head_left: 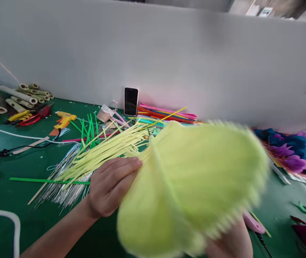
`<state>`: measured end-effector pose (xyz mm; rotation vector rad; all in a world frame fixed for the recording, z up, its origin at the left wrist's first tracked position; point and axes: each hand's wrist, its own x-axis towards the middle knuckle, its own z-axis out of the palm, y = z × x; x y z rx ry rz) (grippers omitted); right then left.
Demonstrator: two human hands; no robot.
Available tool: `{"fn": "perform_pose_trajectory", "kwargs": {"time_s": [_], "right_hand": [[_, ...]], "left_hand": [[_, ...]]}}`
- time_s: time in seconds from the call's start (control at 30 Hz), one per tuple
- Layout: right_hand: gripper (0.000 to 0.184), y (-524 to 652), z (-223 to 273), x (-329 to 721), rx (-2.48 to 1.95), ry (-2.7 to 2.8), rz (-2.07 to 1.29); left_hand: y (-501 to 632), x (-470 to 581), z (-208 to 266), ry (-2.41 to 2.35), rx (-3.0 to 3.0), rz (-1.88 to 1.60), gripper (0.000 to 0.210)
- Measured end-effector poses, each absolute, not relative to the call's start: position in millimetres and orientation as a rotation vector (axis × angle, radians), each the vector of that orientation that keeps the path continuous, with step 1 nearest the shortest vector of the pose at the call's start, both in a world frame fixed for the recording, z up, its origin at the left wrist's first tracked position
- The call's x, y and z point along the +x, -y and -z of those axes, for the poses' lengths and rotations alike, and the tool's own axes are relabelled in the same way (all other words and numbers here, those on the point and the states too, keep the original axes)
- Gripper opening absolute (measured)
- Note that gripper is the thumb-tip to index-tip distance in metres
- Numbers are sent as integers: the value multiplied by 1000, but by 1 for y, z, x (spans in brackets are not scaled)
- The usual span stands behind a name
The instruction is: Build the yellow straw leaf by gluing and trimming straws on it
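Observation:
A large yellow-green fan-shaped piece with a ridged surface, a fuzzy edge and a raised seam fills the middle right, blurred by motion. My left hand is closed on its left side, fingers pressed together near the narrow end. Below the lower right of the piece, only part of my right hand shows; its fingers are hidden behind it. Just beyond my left hand lies a heap of yellow-green pipe cleaners, partly over a bundle of thin silvery wires.
A yellow glue gun, pliers and bamboo tubes lie at the left. A phone leans on the grey partition. Coloured pipe cleaners lie beside it. Purple and blue flowers are at right.

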<state>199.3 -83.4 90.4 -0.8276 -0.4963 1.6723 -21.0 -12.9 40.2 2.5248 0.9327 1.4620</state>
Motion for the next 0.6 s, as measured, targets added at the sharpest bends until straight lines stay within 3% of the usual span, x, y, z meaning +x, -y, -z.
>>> {"fn": "perform_pose_trajectory", "kwargs": {"time_s": [0.17, 0.27, 0.33, 0.4, 0.5, 0.6], "right_hand": [[64, 70, -84, 222, -822, 377, -1655], [36, 62, -70, 231, -898, 267, -1736], [24, 58, -60, 232, -930, 221, -1738], [26, 56, -51, 232, -914, 187, -1709], [31, 58, -39, 233, -875, 178, -1681], [40, 61, -30, 234, -873, 214, -1678]], "left_hand": [[2, -23, -49, -743, 3108, -1737, 19], [2, -21, -40, -815, 3087, -1719, 26], [2, -18, -32, -979, 2862, -1772, 34], [3, -13, -27, -1203, 2425, -1837, 31], [4, -7, -27, -1246, 1733, -1446, 9], [5, -3, -32, -1115, 1383, -1106, 23]]}}
